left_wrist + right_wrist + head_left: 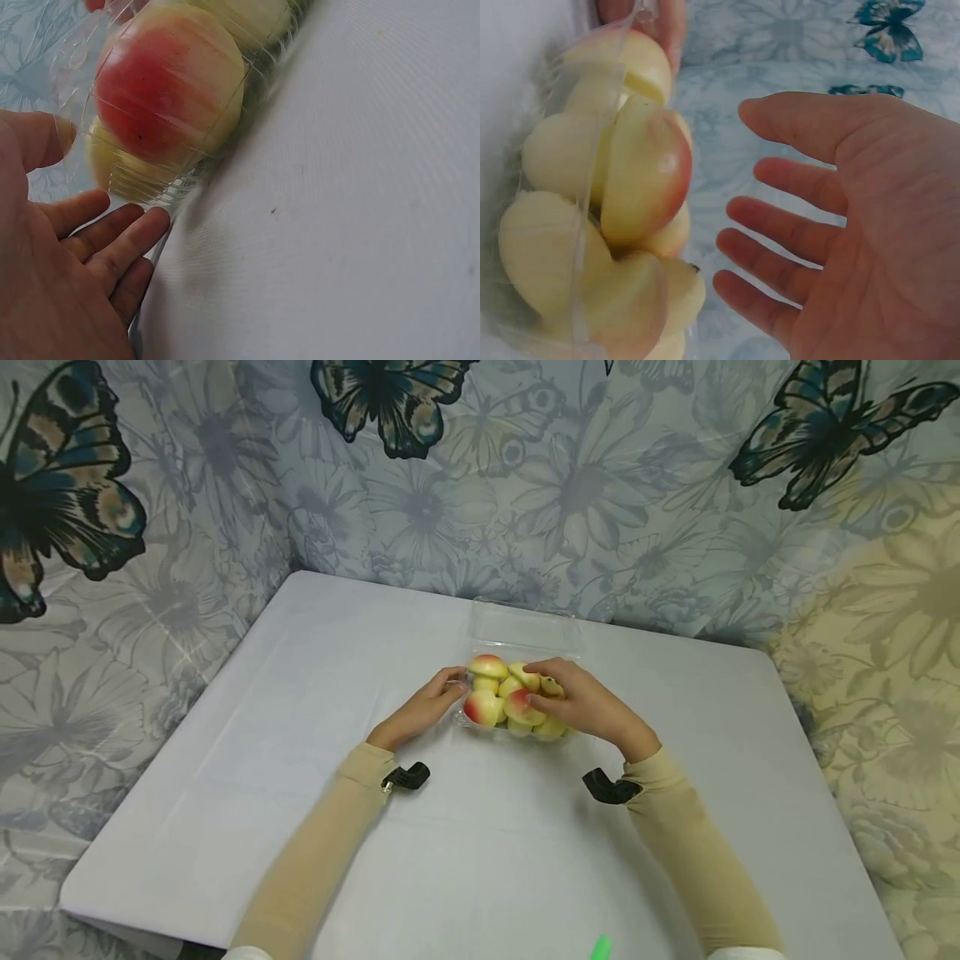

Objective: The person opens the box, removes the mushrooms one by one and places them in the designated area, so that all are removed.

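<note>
A clear plastic box (169, 193) stands on the table, heaped with yellow apples (480, 708) blushed red. Its transparent lid (525, 628) is folded back towards the wall. At the box's left end is my left hand (422, 706), with its fingertips right at the ribbed side and the thumb raised apart from them. A red-cheeked apple (169, 86) shows close to those fingers through the plastic. My right hand (592, 700) hovers over the right part of the heap. In the right wrist view its spread fingers are apart from the apples and hold nothing.
A white cloth covers the table (300, 635), whose far edge meets a wall (427, 518) with flowers and butterflies. A small bright green object (602, 947) shows at the near edge. Black wrist mounts (611, 787) stick out from both sleeves.
</note>
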`<state>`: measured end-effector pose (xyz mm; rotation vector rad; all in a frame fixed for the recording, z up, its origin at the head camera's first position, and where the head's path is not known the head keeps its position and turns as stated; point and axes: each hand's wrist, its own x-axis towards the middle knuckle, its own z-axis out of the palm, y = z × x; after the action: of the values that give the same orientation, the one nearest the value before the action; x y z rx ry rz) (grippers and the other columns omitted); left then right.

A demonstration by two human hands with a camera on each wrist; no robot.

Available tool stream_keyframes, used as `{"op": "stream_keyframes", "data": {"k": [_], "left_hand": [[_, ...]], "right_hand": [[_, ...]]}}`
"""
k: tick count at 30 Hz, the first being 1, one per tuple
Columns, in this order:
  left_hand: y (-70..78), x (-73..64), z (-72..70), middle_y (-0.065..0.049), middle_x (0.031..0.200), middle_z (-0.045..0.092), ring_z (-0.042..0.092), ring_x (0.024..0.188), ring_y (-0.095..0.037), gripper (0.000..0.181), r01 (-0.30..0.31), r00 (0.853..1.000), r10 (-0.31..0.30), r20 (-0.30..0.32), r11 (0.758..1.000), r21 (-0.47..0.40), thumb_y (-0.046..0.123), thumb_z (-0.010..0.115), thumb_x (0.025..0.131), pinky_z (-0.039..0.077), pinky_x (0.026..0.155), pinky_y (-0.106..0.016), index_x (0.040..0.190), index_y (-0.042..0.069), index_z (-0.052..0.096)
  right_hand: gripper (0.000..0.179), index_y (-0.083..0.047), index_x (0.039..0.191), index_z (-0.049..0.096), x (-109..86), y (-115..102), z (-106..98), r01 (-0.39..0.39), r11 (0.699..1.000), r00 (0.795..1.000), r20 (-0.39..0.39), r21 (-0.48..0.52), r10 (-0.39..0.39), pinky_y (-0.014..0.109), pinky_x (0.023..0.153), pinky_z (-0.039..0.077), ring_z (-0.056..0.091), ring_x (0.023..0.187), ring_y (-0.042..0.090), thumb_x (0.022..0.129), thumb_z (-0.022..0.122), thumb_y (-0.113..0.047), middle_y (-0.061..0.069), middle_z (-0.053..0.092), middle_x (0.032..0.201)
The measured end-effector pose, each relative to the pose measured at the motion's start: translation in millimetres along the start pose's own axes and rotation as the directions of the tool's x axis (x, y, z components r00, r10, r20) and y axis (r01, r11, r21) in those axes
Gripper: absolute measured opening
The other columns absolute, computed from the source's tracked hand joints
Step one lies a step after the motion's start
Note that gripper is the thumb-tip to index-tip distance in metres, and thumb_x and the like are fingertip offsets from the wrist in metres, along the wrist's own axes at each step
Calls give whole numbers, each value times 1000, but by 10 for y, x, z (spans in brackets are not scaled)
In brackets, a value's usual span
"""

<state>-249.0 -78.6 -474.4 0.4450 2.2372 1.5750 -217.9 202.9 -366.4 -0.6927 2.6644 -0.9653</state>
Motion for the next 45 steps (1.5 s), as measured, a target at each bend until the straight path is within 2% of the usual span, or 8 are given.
{"op": "stream_keyframes", "data": {"k": [4,10,15,20,31,45], "left_hand": [[-12,11,-2,-12,160,39,41,146,-34,55,-1,1000,1,-6,1000,4,45,41,108,32,121,-54,156,21,32],[-22,20,14,-11,161,37,40,147,-33,55,23,1000,-23,-11,1000,0,46,42,108,32,121,-55,157,23,32],[-13,9,20,-10,160,40,41,147,-32,54,30,999,-30,-20,1000,1,47,43,107,32,121,-54,156,25,34],[-28,1,17,-10,159,41,42,146,-32,54,18,1000,-18,-22,1000,6,48,42,107,32,121,-54,155,26,34],[-18,8,19,-12,158,41,43,145,-33,52,-10,1000,10,-27,1000,0,42,43,108,34,120,-53,155,21,34],[-40,3,16,-8,161,38,42,145,-31,53,-22,1000,22,-16,1000,-13,44,42,108,34,120,-52,155,20,34]], "right_hand": [[52,0,142,54,7,31,66,23,999,1000,11,-47,-22,55,110,42,48,133,39,97,69,-21,19,55,143],[52,1,139,56,-10,56,139,56,994,998,21,-91,-55,51,102,47,53,121,37,95,72,-22,22,58,135],[54,1,138,56,-21,68,169,60,995,997,42,-78,-57,50,106,47,54,122,33,92,75,-20,20,58,134],[56,-5,139,57,-17,82,205,27,993,998,62,-117,-20,49,106,47,55,122,30,92,76,-27,16,57,136],[58,-6,141,56,6,78,252,13,981,999,40,-193,-5,52,108,46,55,127,34,91,77,-26,18,55,141],[56,-7,137,58,37,89,277,32,966,999,9,-258,-31,49,103,50,60,118,32,88,78,-25,17,59,134]]}}
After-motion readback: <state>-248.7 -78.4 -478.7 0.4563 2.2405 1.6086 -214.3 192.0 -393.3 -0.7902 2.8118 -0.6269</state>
